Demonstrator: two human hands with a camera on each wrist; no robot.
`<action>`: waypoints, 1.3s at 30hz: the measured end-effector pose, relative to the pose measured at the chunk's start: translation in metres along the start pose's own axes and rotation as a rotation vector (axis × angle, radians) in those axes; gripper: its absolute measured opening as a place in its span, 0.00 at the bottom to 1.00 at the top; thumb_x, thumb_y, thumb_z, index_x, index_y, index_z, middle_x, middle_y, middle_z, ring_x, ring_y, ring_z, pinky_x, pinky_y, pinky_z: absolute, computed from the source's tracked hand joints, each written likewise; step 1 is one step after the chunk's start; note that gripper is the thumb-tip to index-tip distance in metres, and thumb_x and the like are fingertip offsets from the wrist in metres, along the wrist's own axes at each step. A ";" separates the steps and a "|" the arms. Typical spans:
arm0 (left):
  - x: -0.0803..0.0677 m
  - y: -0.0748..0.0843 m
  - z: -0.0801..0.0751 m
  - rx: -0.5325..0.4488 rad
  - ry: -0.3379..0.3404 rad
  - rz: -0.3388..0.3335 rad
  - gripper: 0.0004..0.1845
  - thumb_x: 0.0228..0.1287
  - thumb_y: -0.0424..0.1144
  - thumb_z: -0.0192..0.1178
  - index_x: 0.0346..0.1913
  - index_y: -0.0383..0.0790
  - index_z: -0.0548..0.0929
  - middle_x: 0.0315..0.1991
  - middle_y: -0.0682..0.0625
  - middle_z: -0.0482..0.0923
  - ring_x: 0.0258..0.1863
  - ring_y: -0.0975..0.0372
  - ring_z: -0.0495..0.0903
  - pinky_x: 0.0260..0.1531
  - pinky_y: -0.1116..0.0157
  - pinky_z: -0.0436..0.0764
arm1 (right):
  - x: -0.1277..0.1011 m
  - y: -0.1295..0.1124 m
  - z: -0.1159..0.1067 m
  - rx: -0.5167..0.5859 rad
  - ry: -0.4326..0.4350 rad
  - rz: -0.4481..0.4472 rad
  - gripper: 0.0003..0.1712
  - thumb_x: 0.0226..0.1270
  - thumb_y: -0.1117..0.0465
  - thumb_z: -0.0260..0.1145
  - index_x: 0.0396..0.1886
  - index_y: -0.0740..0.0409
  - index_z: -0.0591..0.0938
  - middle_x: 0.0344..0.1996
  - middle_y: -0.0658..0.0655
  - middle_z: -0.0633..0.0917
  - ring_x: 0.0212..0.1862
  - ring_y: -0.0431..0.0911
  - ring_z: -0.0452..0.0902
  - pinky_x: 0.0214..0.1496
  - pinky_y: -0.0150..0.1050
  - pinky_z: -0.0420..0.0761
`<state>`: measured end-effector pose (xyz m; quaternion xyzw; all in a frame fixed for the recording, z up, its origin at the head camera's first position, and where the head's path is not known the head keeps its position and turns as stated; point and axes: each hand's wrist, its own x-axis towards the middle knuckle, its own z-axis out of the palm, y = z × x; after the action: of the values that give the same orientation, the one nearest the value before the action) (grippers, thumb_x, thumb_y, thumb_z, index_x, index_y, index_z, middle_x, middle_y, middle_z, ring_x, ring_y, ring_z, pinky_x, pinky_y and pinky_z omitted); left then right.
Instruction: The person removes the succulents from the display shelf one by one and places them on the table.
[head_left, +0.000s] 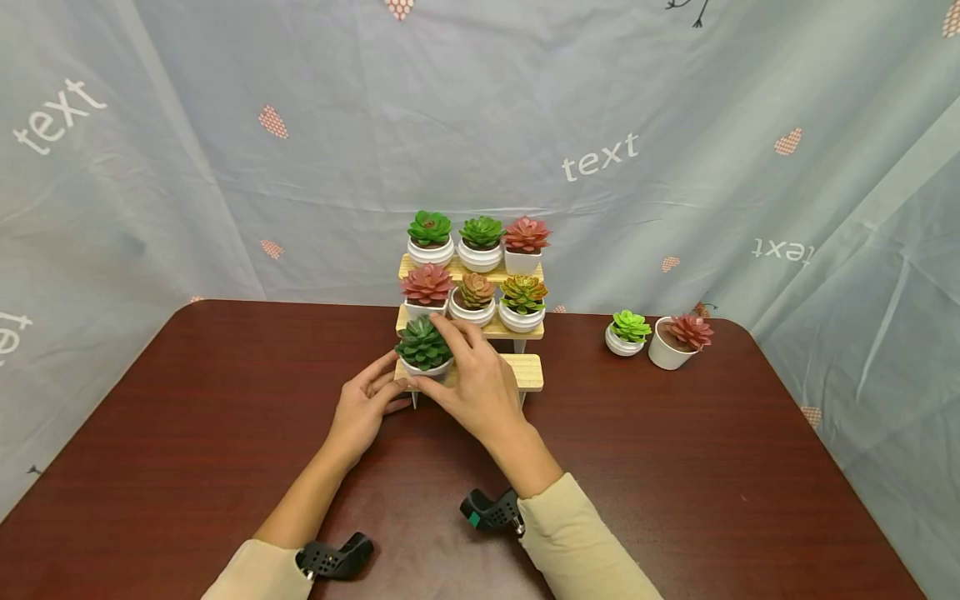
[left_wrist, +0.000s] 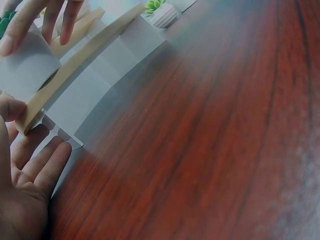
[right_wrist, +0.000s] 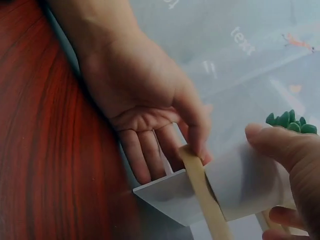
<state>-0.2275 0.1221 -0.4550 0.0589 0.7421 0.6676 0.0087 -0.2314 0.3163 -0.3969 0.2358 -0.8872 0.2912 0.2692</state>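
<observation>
My right hand [head_left: 483, 387] grips a white pot with a dark green succulent [head_left: 423, 343], thumb on the near side and fingers over the far side. The pot's base is right at the left end of the lowest wooden shelf [head_left: 529, 372] of a tiered stand. With its thumb on top and its fingers underneath, my left hand [head_left: 362, 412] holds that same shelf end. In the left wrist view the white pot [left_wrist: 27, 65] tilts against the board's edge line, a thin dark gap under its rim. White supports [right_wrist: 170, 195] carry the shelf.
The top shelf [head_left: 468, 275] and middle shelf [head_left: 495, 329] bear several potted succulents, green, red and yellowish. To the right on the dark wooden table [head_left: 675, 467] stand a light green succulent [head_left: 628, 325] and a red one in a white pot [head_left: 669, 354]. A grey curtain [head_left: 337, 125] hangs behind.
</observation>
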 end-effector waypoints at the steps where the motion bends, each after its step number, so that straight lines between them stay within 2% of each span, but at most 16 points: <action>1: 0.000 0.000 0.000 0.001 -0.001 0.002 0.30 0.79 0.37 0.52 0.78 0.37 0.60 0.65 0.28 0.74 0.48 0.76 0.84 0.52 0.66 0.88 | 0.000 0.000 0.001 0.017 0.003 0.003 0.48 0.51 0.43 0.82 0.72 0.45 0.73 0.59 0.54 0.80 0.51 0.49 0.85 0.42 0.45 0.89; 10: 0.002 0.000 0.001 -0.014 -0.001 0.003 0.30 0.78 0.36 0.52 0.78 0.37 0.60 0.65 0.28 0.74 0.48 0.76 0.84 0.51 0.67 0.88 | -0.005 -0.001 0.013 0.122 -0.016 0.071 0.49 0.56 0.48 0.80 0.75 0.46 0.66 0.58 0.60 0.79 0.54 0.54 0.84 0.50 0.49 0.88; 19: 0.001 0.000 0.001 -0.008 0.001 -0.006 0.30 0.78 0.38 0.53 0.78 0.38 0.61 0.65 0.28 0.74 0.49 0.77 0.83 0.51 0.66 0.88 | -0.006 0.001 0.013 0.152 0.019 0.063 0.47 0.57 0.50 0.80 0.74 0.45 0.67 0.58 0.59 0.80 0.55 0.53 0.83 0.52 0.48 0.88; 25: 0.001 0.000 0.001 -0.002 0.015 -0.002 0.28 0.78 0.36 0.53 0.77 0.40 0.64 0.64 0.30 0.76 0.49 0.77 0.83 0.50 0.66 0.88 | -0.001 0.002 0.003 0.168 0.063 0.016 0.47 0.55 0.50 0.81 0.73 0.47 0.70 0.58 0.57 0.81 0.56 0.50 0.83 0.51 0.46 0.88; 32: 0.003 -0.001 0.001 0.001 0.022 0.015 0.27 0.77 0.35 0.54 0.76 0.42 0.68 0.62 0.36 0.79 0.51 0.76 0.82 0.49 0.67 0.88 | 0.006 -0.002 -0.017 0.233 0.099 -0.011 0.47 0.54 0.51 0.82 0.73 0.49 0.70 0.57 0.58 0.82 0.51 0.48 0.82 0.43 0.39 0.88; 39: 0.003 -0.003 0.000 0.001 0.021 0.019 0.27 0.77 0.36 0.54 0.76 0.44 0.68 0.64 0.33 0.77 0.52 0.76 0.82 0.49 0.66 0.89 | 0.010 -0.010 -0.041 0.278 0.123 -0.024 0.47 0.54 0.51 0.82 0.73 0.49 0.71 0.56 0.57 0.83 0.54 0.47 0.81 0.48 0.43 0.87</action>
<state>-0.2304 0.1219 -0.4574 0.0593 0.7418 0.6679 -0.0055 -0.2193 0.3332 -0.3582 0.2632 -0.8172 0.4218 0.2915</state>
